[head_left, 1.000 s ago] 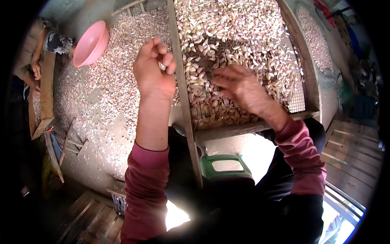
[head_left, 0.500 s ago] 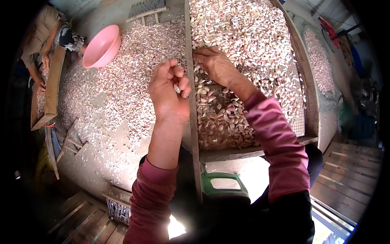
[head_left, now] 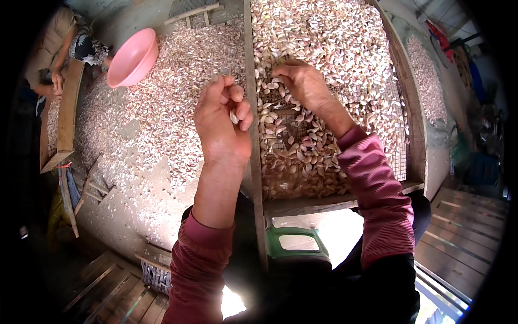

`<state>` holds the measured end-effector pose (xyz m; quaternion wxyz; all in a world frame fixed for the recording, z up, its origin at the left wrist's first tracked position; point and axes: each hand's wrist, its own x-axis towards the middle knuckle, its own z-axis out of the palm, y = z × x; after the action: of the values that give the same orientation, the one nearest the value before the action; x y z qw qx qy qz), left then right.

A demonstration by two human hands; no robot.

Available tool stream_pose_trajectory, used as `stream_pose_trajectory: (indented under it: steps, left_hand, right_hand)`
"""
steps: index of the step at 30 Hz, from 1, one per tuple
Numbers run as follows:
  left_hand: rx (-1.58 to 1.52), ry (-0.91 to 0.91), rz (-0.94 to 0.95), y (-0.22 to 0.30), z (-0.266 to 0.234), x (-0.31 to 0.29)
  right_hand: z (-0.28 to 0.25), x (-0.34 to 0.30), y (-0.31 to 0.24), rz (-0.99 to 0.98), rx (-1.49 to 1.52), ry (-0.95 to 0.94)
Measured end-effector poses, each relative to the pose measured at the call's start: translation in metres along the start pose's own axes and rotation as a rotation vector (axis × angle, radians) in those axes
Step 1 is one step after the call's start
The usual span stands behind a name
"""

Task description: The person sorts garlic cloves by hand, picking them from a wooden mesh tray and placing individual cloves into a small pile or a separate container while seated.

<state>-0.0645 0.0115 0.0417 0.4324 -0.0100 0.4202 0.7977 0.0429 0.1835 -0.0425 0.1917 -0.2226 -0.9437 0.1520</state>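
Step in hand, judged from the pose: picking over loose, pale pinkish-white garlic cloves (head_left: 324, 35) by hand on a long wooden-framed tray with a wire-mesh bottom (head_left: 250, 48). Right hand (head_left: 308, 86) reaches over the tray near its left rail, palm down; its fingers (head_left: 279, 71) are bent, thumb drawn toward the forefinger, tips right at the cloves. Cannot tell whether a clove is pinched there. Left hand (head_left: 220, 127) is outside that rail, palm turned up, fingers loosely curled around a single whitish garlic clove (head_left: 233, 117), which sits on the inner side of the bent fingers, toward the palm. Tray cloves lie ahead of, beneath and to the right of the right fingers; nearer the body the layer thins and patches of bare mesh show. Next move, in my judgement, calls for a light thumb-and-forefinger pinch on one clove without dragging its neighbours, the left fingers kept cupped so that their clove does not drop. Beyond the left hand, a broad spread of small garlic cloves (head_left: 162, 110) covers the grey floor (head_left: 135, 208), with a round pink plastic basin (head_left: 132, 62) at its far side.
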Motion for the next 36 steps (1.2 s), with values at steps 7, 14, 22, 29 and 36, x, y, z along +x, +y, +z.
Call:
stream_pose_trajectory:
  steps: [7,14,22,29,36]
  left_hand:
    - [0.0,0.003,0.012,-0.002,-0.003,0.006]
    - [-0.011,-0.03,-0.026,-0.005,0.003,0.001]
    - [-0.016,-0.055,0.001,-0.002,-0.003,0.002]
    - [0.032,-0.02,0.005,-0.006,0.001,0.004]
    - [0.071,-0.007,0.005,-0.013,0.003,0.006]
  right_hand:
    - [0.012,0.029,-0.006,-0.009,-0.081,-0.127]
    - [0.001,0.035,0.01,-0.03,-0.299,-0.193]
    - [-0.053,-0.026,0.024,-0.044,-0.071,0.057]
    - [-0.031,-0.035,0.004,0.116,0.098,0.055]
    - [-0.026,-0.027,-0.002,0.139,0.151,0.038]
